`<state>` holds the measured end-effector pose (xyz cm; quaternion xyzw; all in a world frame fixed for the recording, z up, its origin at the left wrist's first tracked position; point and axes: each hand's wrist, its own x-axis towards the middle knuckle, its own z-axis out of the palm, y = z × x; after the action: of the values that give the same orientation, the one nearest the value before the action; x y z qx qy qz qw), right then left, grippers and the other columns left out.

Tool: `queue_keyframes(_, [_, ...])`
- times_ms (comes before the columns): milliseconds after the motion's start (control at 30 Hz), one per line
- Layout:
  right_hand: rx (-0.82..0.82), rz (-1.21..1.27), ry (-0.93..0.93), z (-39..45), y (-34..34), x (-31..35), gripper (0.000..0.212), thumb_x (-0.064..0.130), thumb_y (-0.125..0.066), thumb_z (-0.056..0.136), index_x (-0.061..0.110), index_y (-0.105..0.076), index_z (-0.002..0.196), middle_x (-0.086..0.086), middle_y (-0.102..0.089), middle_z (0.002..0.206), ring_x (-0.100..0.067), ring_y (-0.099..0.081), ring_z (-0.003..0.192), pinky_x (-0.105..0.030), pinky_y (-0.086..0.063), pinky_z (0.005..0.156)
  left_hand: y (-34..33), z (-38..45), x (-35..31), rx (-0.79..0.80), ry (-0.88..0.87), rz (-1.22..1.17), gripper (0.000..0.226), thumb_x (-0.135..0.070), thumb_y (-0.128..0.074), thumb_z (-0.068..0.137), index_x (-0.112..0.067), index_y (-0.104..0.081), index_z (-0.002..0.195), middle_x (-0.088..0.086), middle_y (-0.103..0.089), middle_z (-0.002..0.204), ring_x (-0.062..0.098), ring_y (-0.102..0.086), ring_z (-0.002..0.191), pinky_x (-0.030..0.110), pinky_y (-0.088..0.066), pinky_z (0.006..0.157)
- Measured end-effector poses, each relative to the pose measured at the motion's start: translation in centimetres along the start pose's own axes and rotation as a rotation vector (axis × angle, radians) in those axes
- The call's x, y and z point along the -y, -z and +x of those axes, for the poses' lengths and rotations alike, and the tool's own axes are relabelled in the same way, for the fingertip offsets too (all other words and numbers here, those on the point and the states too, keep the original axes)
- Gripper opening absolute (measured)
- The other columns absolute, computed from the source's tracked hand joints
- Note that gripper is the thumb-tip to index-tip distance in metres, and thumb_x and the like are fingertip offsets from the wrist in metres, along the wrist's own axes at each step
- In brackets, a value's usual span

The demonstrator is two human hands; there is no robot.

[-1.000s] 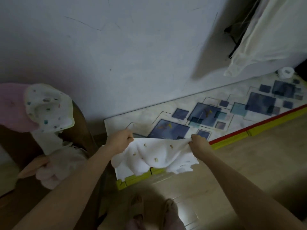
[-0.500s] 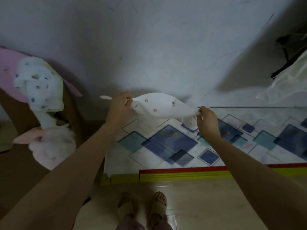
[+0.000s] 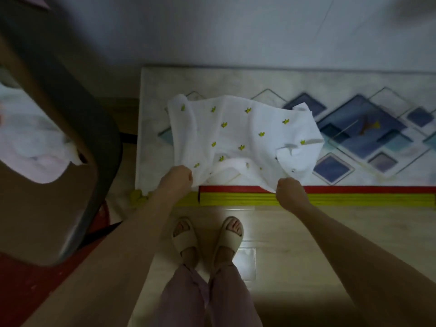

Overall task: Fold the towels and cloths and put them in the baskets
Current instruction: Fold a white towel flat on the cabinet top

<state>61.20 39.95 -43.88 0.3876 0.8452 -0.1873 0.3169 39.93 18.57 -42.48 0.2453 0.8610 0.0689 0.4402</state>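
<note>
The white cloth [image 3: 238,135] with small yellow-green motifs is spread over the patterned mat [image 3: 354,90], its far edge toward the wall and its near edge at the mat's red and yellow border [image 3: 330,197]. The left hand [image 3: 175,179] grips the near-left corner in curled fingers, and the right hand [image 3: 289,191] pinches the near-right corner the same way. Both hands sit just over that border.

The cloth is not yet flat: the far-right corner is turned back on itself and a loose ridge runs across the near half. The step in hand looks like laying it out for the first fold. To do it well, I would draw the two corners apart until the near edge is taut, then lower it onto the mat so the ridge settles. The curled far corner needs smoothing first, or the fold will trap the crease.

Beside the mat's left edge stands a dark chair [image 3: 77,128] with more pale laundry [image 3: 33,147] on it. No basket is in view.
</note>
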Motion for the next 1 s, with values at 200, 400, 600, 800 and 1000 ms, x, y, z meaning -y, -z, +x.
queue_keyframes(200, [0.153, 0.095, -0.144, -1.8, 0.1, -3.3, 0.024, 0.014, -0.039, 0.096, 0.002, -0.059, 0.103, -0.016, -0.057, 0.099, -0.035, -0.058, 0.102, -0.033, -0.043, 0.075, 0.4, 0.3, -2.2, 0.009, -0.033, 0.078, 0.025, -0.019, -0.043, 0.097, -0.005, -0.064, 0.098, 0.010, -0.063, 0.100, 0.026, -0.060, 0.091, 0.035, -0.049, 0.076])
queue_keyframes(400, [-0.220, 0.282, -0.138, 0.9, 3.8, -7.6, 0.034, 0.009, -0.043, 0.093, 0.013, -0.032, 0.060, -0.005, -0.041, 0.060, -0.026, -0.046, 0.063, -0.030, -0.024, 0.048, 0.9, 2.1, -11.9, -0.076, -0.209, -0.069, 0.018, -0.018, -0.053, 0.093, -0.010, -0.068, 0.099, 0.006, -0.066, 0.101, 0.021, -0.061, 0.095, 0.036, -0.050, 0.087])
queue_keyframes(600, [-0.355, 0.546, -0.154, 8.4, 4.4, -13.1, 0.014, 0.014, -0.048, 0.096, 0.002, -0.055, 0.098, -0.016, -0.059, 0.091, -0.029, -0.056, 0.087, -0.032, -0.037, 0.069, -7.5, 6.7, -18.7, -0.086, -0.274, -0.180, 0.021, -0.016, -0.057, 0.092, -0.011, -0.066, 0.111, 0.006, -0.062, 0.116, 0.022, -0.057, 0.106, 0.031, -0.044, 0.093])
queue_keyframes(800, [-0.363, 0.706, -0.178, 15.8, 5.1, -16.2, 0.024, 0.016, -0.051, 0.095, -0.001, -0.048, 0.110, -0.017, -0.053, 0.104, -0.028, -0.051, 0.092, -0.031, -0.035, 0.072, -13.8, 11.3, -24.1, -0.122, -0.307, -0.177, 0.041, -0.020, -0.052, 0.096, -0.014, -0.047, 0.137, 0.006, -0.048, 0.138, 0.022, -0.041, 0.128, 0.031, -0.032, 0.106])
queue_keyframes(1000, [-0.224, 0.904, -0.251, 17.3, 4.4, -16.2, 0.050, 0.014, -0.068, 0.085, -0.001, -0.044, 0.126, -0.017, -0.055, 0.119, -0.029, -0.057, 0.099, -0.042, -0.053, 0.078, -16.8, 11.5, -26.0, -0.119, -0.298, 0.016, 0.043, -0.029, -0.057, 0.093, -0.014, -0.048, 0.131, 0.010, -0.050, 0.125, 0.026, -0.046, 0.116, 0.033, -0.037, 0.095])
